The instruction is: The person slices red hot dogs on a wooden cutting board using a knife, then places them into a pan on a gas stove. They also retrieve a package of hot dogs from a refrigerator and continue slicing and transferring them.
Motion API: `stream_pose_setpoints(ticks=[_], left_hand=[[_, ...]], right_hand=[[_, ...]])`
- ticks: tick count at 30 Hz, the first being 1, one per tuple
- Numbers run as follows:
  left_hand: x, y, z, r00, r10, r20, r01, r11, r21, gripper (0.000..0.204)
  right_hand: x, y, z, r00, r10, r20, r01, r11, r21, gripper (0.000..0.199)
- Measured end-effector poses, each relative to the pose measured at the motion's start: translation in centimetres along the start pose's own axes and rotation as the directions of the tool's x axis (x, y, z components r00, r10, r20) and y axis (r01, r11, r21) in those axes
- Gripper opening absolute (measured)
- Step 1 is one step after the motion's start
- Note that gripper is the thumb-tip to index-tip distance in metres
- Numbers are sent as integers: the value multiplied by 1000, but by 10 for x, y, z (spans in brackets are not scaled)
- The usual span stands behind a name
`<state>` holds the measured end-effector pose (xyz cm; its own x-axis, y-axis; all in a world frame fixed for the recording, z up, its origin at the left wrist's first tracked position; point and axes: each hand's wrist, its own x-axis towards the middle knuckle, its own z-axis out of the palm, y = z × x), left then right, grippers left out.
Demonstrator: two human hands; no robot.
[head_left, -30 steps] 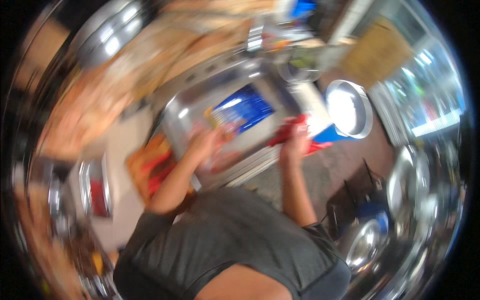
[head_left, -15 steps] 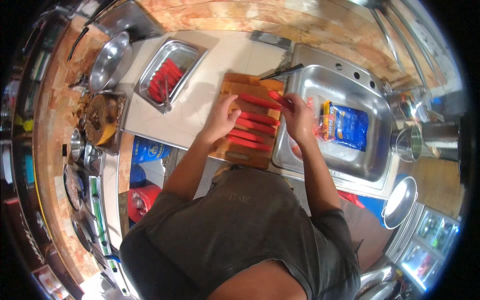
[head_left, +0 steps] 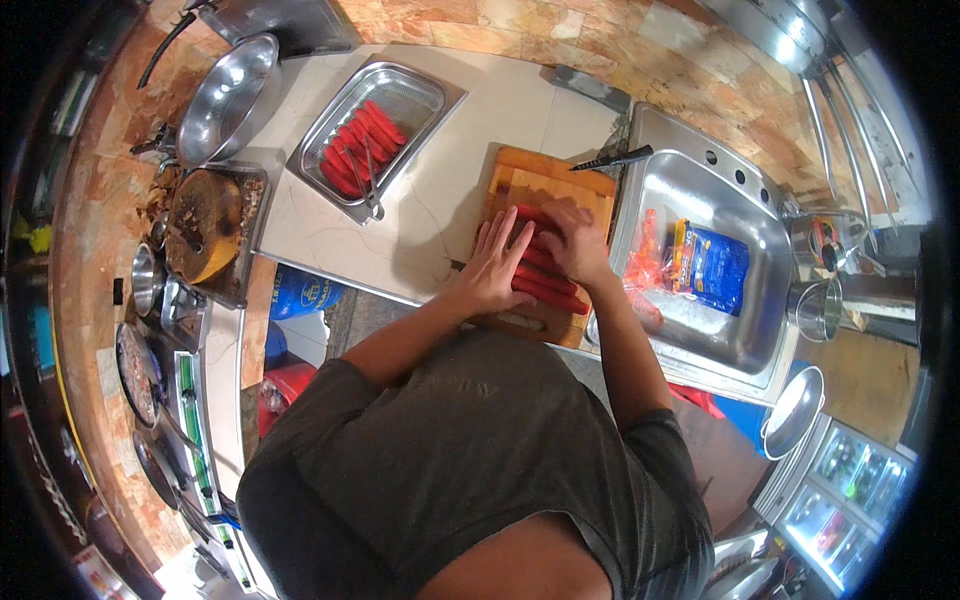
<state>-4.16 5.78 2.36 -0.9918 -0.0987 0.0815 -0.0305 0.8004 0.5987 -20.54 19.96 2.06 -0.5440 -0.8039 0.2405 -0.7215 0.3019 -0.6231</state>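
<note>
Several long red hot dogs (head_left: 552, 294) lie side by side across a wooden cutting board (head_left: 525, 172). My left hand (head_left: 497, 268) rests over their left ends, with its fingers outstretched and apart. From the right, my right hand (head_left: 582, 248) lies over the upper hot dogs. Its fingers are extended and slightly blurred, and neither hand is wrapped around anything. Both hands cover part of the row. A knife with a black handle (head_left: 612, 159) lies across the board's far right corner, reaching toward the sink.
A metal tray (head_left: 440, 107) with more red hot dogs (head_left: 362, 150) and tongs (head_left: 373, 190) stands left on the counter. The sink (head_left: 765, 330) at right holds a blue packet (head_left: 715, 265) and clear-red plastic wrapping (head_left: 648, 265). Farther left are a steel bowl (head_left: 230, 100) and a round wooden block (head_left: 205, 225).
My right hand has set its hot dog down with the others and moved over the row. My left hand has moved onto the row's left ends. The hot dogs now lie closer together.
</note>
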Motion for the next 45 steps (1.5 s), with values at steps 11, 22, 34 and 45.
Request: stream_pose_setpoints(ticks=[11, 22, 34, 45], left_hand=[[24, -10, 11, 994, 109, -3, -109, 994, -9, 131], [25, -4, 6, 999, 46, 23, -46, 999, 22, 133], [29, -6, 8, 997, 18, 77, -24, 997, 79, 137], [38, -12, -1, 988, 122, 90, -131, 987, 96, 129]], right_hand=[[-31, 18, 11, 869, 449, -208, -257, 769, 585, 39], [-110, 12, 11, 871, 420, -255, -143, 712, 687, 76], [-54, -12, 24, 862, 405, -305, -101, 727, 679, 76], [32, 104, -52, 941, 138, -309, -134, 990, 34, 41]])
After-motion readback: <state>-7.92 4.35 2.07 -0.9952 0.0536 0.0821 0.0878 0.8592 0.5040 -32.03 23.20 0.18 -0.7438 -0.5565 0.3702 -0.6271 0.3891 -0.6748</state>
